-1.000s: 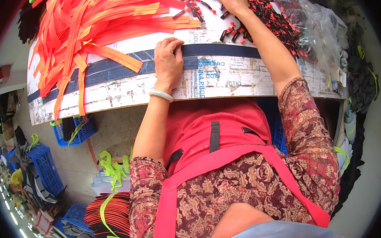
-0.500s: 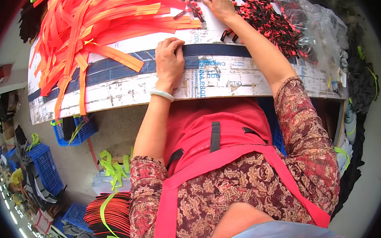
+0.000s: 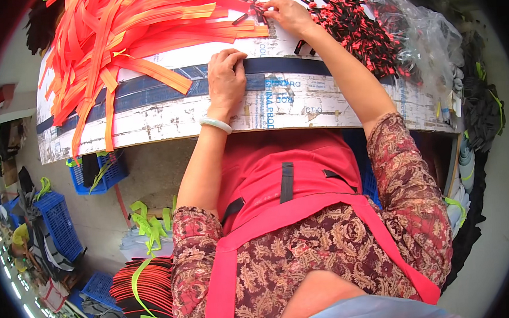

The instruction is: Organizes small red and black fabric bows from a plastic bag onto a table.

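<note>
My right hand reaches over the far part of the table, its thumb and fingers pinched together at a few scattered black-and-red pull tabs. Which tab the fingertips hold is too small to make out. A heap of the same tabs lies just right of that hand. My left hand, with a pale bangle on the wrist, rests on the blue band of the table with its fingers curled under; whatever is beneath them is hidden. Long orange zipper strips spread in a pile to its left, some hanging over the near edge.
The white-covered table ends in front of my apron. Clear plastic bagging lies at its right end. Below left are blue crates, neon-yellow strips and a red-and-black bundle. Dark cloth is piled at the right.
My right hand has moved a little left and nearer, from beside the heap to the scattered tabs, and its fingers have drawn together. My left hand stays in place.
</note>
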